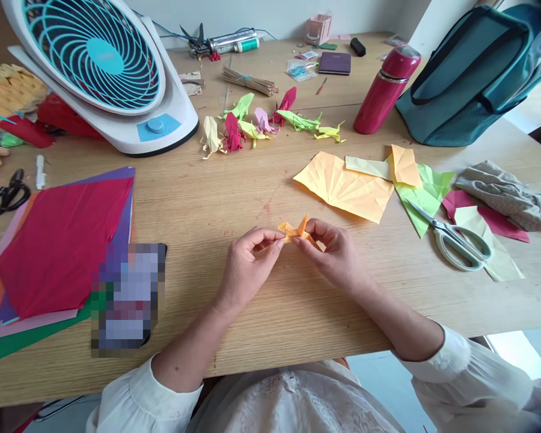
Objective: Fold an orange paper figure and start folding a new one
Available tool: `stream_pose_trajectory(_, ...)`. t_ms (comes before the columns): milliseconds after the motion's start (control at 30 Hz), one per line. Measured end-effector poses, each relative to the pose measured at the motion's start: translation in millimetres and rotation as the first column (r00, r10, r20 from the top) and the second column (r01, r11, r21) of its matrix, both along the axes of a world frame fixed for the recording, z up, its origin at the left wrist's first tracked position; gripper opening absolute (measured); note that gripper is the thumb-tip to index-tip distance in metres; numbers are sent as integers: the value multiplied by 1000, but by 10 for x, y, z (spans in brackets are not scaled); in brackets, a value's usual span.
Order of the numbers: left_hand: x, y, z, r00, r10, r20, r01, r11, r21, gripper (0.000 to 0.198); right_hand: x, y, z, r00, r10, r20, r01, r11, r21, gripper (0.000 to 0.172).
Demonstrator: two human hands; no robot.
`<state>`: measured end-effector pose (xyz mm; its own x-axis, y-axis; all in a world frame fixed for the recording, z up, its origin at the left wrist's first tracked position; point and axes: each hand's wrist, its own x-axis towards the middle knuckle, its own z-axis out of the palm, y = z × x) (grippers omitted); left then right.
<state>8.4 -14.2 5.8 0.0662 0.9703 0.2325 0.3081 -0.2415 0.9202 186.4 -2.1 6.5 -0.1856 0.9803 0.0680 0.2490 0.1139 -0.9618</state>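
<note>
A small folded orange paper piece [294,230] is held just above the wooden table [216,198], in the middle near the front edge. My left hand [247,264] pinches its left side with thumb and fingertips closed. My right hand [333,249] pinches its right side, fingers curled around it. Both wrists rest on the table.
Several finished paper figures [261,123] lie in a row further back. Creased orange paper [345,186], green and yellow scraps and scissors [455,237] lie to the right. Coloured sheets [58,240] are stacked left, black scissors [6,193] beside them. A fan [103,66], red flask [385,87] and teal bag [473,72] stand behind.
</note>
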Motion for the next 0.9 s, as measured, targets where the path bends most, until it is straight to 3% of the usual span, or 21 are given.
stream_pose_trajectory(467,-30,25,54,965,-18,-261,85,965,248,17,-3,-11,-27,989,140,-44,-144,983,-110,41)
stream_pose_trajectory(900,-34,30,60,989,-27,-143,51,985,165,13,-38,-15,-69,975,145,-170,-172,973,-157,39)
